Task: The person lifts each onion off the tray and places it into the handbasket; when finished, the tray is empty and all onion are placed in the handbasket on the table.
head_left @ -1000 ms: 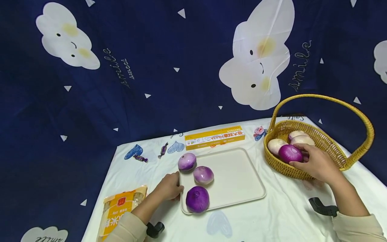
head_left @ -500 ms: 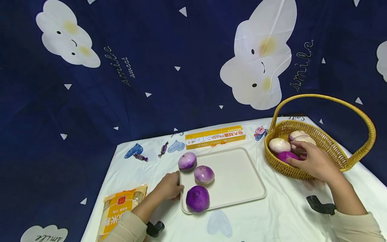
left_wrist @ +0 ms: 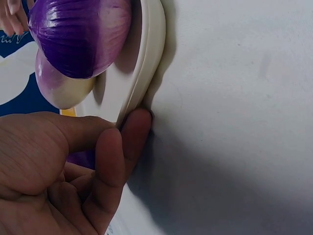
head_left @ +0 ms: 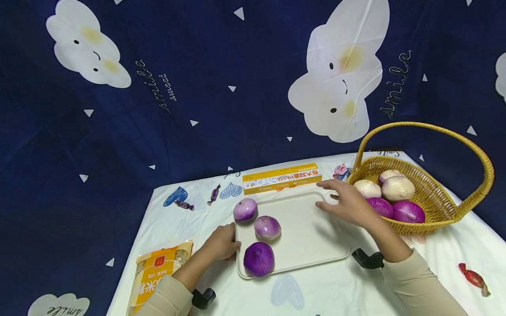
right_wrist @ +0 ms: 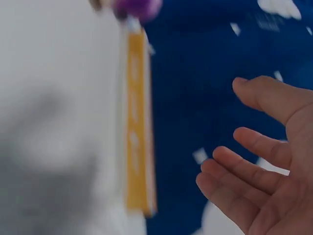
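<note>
A pale rectangular tray (head_left: 302, 237) lies mid-table with three purple onions along its left side: one at the back (head_left: 245, 210), a paler onion (head_left: 267, 228) and a dark onion (head_left: 258, 259) in front. My left hand (head_left: 221, 242) pinches the tray's left rim; thumb and fingertips meet at the edge in the left wrist view. Above the tray's right end hovers my right hand (head_left: 348, 204), fingers spread and holding nothing. Beside it stands a wicker basket (head_left: 439, 199) containing two purple onions (head_left: 409, 212) and several whitish ones (head_left: 398, 188).
Behind the tray is a yellow pasta box (head_left: 281, 179). An orange food bag (head_left: 160, 270) lies under the left forearm. Wrapped candies (head_left: 215, 193) lie back left, and a red candy (head_left: 474, 279) lies front right. The basket's tall handle (head_left: 431, 127) arches high.
My right hand has let go of a purple onion in the basket and swung left over the tray. The red candy has come into view. My left hand stays at the tray's rim.
</note>
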`<state>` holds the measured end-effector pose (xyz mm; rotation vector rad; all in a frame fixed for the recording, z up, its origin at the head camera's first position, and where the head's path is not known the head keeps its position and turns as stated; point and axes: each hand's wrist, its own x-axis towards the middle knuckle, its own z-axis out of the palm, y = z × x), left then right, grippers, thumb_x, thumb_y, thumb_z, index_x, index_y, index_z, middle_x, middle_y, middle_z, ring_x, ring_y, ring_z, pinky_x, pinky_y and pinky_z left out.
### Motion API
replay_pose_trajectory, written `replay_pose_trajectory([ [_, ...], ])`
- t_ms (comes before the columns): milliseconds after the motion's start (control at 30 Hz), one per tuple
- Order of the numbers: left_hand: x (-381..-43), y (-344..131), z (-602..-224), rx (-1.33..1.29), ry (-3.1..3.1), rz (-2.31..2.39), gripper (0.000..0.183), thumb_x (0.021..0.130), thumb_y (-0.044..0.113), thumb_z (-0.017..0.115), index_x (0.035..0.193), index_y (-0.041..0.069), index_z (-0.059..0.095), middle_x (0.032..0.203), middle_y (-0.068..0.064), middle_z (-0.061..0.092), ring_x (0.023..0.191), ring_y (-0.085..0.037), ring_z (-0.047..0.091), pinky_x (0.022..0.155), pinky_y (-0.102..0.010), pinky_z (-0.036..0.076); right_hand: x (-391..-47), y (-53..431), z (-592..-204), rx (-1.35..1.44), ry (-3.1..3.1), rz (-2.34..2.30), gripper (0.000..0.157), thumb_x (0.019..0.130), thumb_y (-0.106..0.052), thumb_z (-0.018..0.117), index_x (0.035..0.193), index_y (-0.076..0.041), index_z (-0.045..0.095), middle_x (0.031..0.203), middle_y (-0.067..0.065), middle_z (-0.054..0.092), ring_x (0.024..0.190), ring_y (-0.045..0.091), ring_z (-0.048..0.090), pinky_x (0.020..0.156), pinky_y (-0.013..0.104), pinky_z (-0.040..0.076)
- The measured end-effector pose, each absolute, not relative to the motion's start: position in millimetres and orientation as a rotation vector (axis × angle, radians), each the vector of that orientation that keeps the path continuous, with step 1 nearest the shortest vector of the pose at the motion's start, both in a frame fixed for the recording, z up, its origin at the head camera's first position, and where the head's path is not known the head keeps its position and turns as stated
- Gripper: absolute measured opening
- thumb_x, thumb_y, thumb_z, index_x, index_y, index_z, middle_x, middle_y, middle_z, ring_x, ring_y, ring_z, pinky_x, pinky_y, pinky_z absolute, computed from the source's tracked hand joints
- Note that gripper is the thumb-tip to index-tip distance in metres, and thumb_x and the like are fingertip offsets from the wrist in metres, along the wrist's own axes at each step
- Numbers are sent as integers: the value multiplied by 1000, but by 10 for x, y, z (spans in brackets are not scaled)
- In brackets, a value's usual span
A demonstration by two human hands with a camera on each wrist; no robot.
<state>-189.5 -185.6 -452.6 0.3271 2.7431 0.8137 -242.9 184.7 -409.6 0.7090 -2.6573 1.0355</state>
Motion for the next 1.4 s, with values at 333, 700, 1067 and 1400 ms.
replay_pose_trajectory([
  [333,-1902,-1850,-4520,330,2737,827,11,81,2,59,89,2,52,49,-1,58,34,-11,53,35,-28,44,-2491,976,-4576,874,-2827,1206,75,81,-59,64,135,-9,51,131,8,57,116,24,57,99,42,43],
  [700,-1892,-1827,-4527,310,2741,784,11,81,4,59,89,2,51,49,0,58,34,-9,52,37,-28,43,-2445,720,-4692,1094,-2797,1351,60,85,-42,68,129,-3,54,122,8,62,106,16,63,92,32,49],
  [1067,-1901,-1849,-4523,304,2725,822,11,82,2,59,89,1,51,51,-3,59,35,-11,53,36,-28,44,-2422,640,-4708,1131,-2813,1235,68,74,-48,76,128,-10,57,115,-3,65,101,7,60,87,27,50],
  [1400,-1880,-1874,-4523,307,2736,809,12,82,3,59,91,2,52,51,-1,59,35,-10,53,37,-27,44,-2440,740,-4578,965,-2727,1333,70,67,-42,83,126,-14,57,115,-5,64,110,11,58,92,32,48],
])
